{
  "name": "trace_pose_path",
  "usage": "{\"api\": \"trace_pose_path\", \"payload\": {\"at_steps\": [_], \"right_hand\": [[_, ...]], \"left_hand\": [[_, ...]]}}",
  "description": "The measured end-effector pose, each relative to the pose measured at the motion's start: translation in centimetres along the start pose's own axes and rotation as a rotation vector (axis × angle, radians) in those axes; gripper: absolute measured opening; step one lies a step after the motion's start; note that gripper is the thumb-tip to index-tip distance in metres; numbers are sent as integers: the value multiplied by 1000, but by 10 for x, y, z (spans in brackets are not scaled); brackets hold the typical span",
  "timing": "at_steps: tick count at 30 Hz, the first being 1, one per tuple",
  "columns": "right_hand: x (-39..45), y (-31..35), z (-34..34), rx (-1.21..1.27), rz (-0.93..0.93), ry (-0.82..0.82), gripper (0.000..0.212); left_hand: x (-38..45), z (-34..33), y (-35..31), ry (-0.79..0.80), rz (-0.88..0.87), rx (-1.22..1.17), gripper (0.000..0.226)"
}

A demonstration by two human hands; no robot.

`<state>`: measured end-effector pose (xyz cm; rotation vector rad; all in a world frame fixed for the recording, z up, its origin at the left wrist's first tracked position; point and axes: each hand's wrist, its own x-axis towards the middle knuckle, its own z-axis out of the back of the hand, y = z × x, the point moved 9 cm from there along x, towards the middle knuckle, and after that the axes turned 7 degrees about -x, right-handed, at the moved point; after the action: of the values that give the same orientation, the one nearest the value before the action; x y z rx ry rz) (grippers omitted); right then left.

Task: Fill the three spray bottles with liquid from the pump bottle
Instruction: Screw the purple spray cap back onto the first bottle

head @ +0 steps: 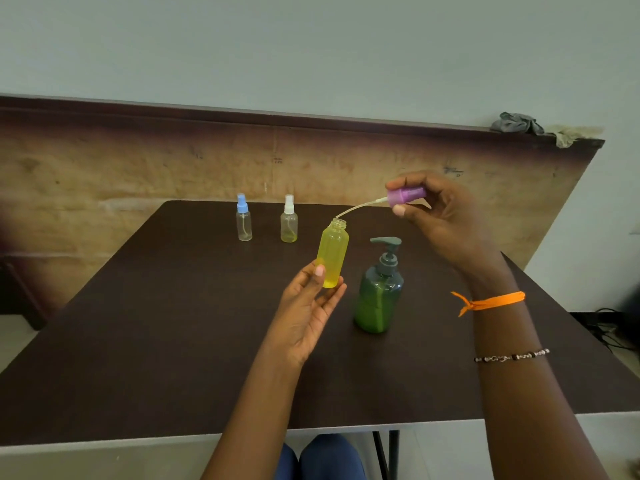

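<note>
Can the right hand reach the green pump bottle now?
Probably not yet: the right hand holds the purple spray cap. The pump bottle stands close below it, nothing between.

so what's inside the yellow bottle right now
The open yellow bottle, held by the left hand, looks yellow throughout; tinted plastic hides the liquid level. The dip tube of the purple spray cap ends at its mouth.

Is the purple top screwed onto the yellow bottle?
No, the right hand holds the purple top up beside the yellow bottle, whose neck is open.
</note>
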<state>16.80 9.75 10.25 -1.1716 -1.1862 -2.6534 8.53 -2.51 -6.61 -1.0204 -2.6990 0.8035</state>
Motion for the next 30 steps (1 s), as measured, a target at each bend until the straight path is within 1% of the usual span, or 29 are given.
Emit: {"api": "trace_pose_path", "payload": {"at_steps": [2,5,8,12,15,19,23,26,28,30], "right_hand": [[3,2,2,-6,16,10,34],[6,3,6,6,16,20,40],[12,6,-7,-25,7,137,43],[22,6,-33,-223,28,305,39],[26,7,-51,-227,2,426,37],[29,11,-62,-273,8,542,32],[30,16,-69,-305,26,657,34],[31,16,-71,-336,12,678,30],[34,13,-71,-390,-26,668,23],[35,10,-71,-371,-93,661,14]], "left_hand": [[0,1,0,-10,0,-4,30],[-1,4,-1,-21,2,-6,30],[-1,5,-1,-20,7,1,29],[-4,0,-1,-2,17,26,21],[-5,-2,-3,13,15,42,19],[-7,-1,-5,21,13,47,26],[-8,1,-6,20,35,34,26],[-9,-3,-7,28,39,17,26],[-9,-4,-9,23,29,-4,25],[-11,-5,-7,11,21,-34,25]]}}
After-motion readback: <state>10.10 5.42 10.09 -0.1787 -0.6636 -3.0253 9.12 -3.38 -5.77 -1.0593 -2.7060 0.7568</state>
